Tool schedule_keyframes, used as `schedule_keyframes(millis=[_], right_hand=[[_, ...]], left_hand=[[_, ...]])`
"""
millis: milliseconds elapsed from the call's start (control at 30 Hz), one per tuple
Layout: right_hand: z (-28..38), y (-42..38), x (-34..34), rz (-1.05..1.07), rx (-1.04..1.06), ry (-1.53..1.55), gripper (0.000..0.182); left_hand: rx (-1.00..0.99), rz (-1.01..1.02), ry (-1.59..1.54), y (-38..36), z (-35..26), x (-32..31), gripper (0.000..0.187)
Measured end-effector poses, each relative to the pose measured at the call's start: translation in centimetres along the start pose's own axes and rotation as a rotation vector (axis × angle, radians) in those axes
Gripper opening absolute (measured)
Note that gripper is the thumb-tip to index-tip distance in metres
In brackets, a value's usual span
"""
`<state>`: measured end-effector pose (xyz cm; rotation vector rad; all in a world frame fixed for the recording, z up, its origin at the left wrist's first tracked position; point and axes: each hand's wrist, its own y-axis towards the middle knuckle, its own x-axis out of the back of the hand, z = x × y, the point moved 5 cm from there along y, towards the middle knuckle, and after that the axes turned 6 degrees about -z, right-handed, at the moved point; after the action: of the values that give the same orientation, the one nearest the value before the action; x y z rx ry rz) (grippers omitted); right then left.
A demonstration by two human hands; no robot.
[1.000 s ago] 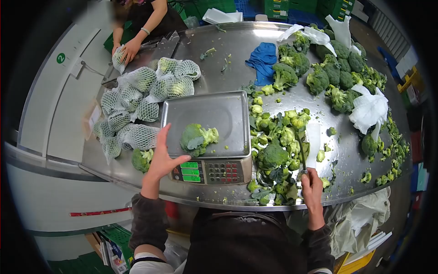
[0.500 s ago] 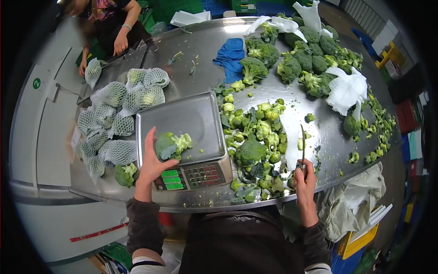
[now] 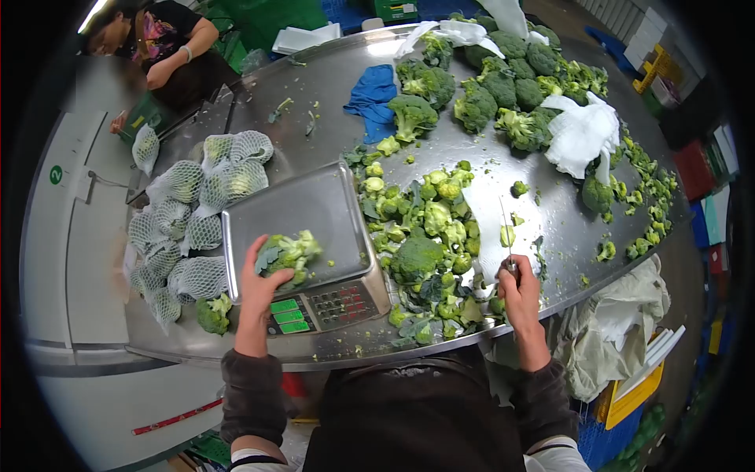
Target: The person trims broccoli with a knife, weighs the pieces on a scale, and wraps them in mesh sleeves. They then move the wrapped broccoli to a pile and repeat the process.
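My left hand (image 3: 258,285) is closed around a broccoli head (image 3: 296,253), thumb in front and fingers behind, over the steel pan of a digital scale (image 3: 314,200). The pale cut stalk side of that broccoli faces up and right. Green digits glow on the scale's display (image 3: 289,316). My right hand (image 3: 519,289) grips a knife (image 3: 505,228) by its handle, blade pointing away from me. Left of the knife lies a heap of broccoli trimmings (image 3: 436,212), with a larger broccoli head (image 3: 417,260) among them.
Several net-wrapped broccoli heads (image 3: 182,179) lie left of the scale, near an unwrapped broccoli (image 3: 212,315). More broccoli (image 3: 495,82) is piled at the back right, with white netting (image 3: 583,134) and a blue cloth (image 3: 372,98) nearby. A co-worker (image 3: 169,47) stands across the steel table (image 3: 307,86).
The broccoli in my left hand has turned, showing more of its stalk side. The whole view has shifted slightly. The co-worker's near hand has risen. My right hand still holds the knife.
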<state>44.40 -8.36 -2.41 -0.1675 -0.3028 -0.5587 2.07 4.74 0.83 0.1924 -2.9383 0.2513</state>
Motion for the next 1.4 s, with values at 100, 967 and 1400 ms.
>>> schedule_keyframes(millis=[100,967,1400], right_hand=[[1.4,-1.1,-1.9,0.182,0.142,-0.143,0.018],[1.2,1.1,0.5,0.245,0.202,-0.655,0.027],[5.3,-0.8,-0.4,0.532,0.344,-0.224,0.024]], left_hand=[[0.377,0.162,-0.597,-2.0,1.7,-3.5,0.059],[0.143,0.453,-0.459,-6.6,-6.5,-17.6,0.079],[-1.109,0.507,0.198,-6.1,-8.0,-16.6,0.078]])
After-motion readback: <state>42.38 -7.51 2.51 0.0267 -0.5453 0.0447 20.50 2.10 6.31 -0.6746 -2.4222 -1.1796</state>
